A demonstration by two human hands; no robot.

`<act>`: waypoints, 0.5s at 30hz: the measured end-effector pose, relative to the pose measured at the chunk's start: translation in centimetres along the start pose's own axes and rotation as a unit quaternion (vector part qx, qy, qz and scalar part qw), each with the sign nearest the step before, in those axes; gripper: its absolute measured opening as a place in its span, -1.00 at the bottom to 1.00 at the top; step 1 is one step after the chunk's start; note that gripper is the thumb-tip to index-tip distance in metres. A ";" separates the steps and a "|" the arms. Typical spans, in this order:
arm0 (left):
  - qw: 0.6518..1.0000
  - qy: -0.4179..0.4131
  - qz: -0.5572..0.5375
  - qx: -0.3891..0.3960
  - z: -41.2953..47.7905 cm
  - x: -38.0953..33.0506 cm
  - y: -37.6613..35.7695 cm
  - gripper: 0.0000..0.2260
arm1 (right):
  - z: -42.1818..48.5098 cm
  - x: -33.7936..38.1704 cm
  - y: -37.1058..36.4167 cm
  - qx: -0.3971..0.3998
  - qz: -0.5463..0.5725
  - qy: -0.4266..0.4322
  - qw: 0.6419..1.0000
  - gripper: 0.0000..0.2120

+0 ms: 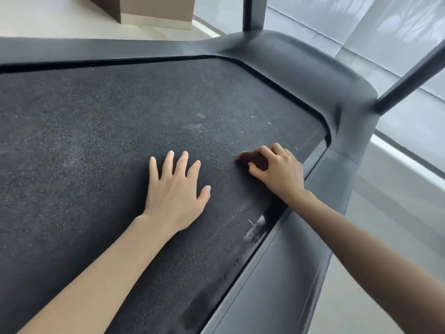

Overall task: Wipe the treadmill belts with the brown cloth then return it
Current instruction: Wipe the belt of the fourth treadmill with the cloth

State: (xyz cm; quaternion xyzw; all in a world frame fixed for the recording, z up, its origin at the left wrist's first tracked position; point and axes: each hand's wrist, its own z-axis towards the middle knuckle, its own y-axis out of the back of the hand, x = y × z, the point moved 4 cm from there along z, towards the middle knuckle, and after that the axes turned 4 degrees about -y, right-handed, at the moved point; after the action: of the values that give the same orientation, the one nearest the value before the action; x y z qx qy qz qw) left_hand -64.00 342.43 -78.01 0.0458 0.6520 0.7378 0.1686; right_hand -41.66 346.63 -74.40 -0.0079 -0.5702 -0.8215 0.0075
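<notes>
Your right hand [279,172] covers most of the brown cloth [254,160]; only a blurred corner shows. The treadmill belt [96,128] runs off the left edge, its uprights [254,13] off the top.

brown cloth [252,160] on treadmill belt [108,141]

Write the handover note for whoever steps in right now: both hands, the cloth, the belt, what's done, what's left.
Left hand: flat on the belt, fingers spread, holding nothing.
Right hand: fingers curled round the bunched brown cloth, pressing it on the belt near its right edge.
Done: wiping is under way; how much is covered cannot be told.
Left: pale marks show ahead of the hands and streaks lie along the right side rail. Finish this belt, do any others, and return the cloth. Only one belt is in view, and the cloth's place is not.
</notes>
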 end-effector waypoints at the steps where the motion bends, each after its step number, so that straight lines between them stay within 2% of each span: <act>1: 1.000 0.005 0.001 0.004 0.5 -0.1 -0.2 -0.41 | 1.2 -1.0 -0.5 -0.006 0.010 -0.001 1.000 -0.67; 7: 1.000 0.021 0.013 -0.012 0.6 0.1 -0.7 -0.34 | 9.7 -4.6 -3.7 -0.027 0.019 0.018 0.999 -0.66; 15: 0.999 0.035 0.008 0.011 0.4 -0.3 -0.2 -0.33 | 16.9 -4.0 -6.0 -0.018 0.022 0.057 0.998 -0.64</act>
State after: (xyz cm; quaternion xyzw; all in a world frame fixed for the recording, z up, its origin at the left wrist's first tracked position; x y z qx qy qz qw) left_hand -63.54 342.78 -78.13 0.0269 0.6653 0.7331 0.1390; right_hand -37.74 364.62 -74.21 0.0267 -0.5534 -0.8305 0.0581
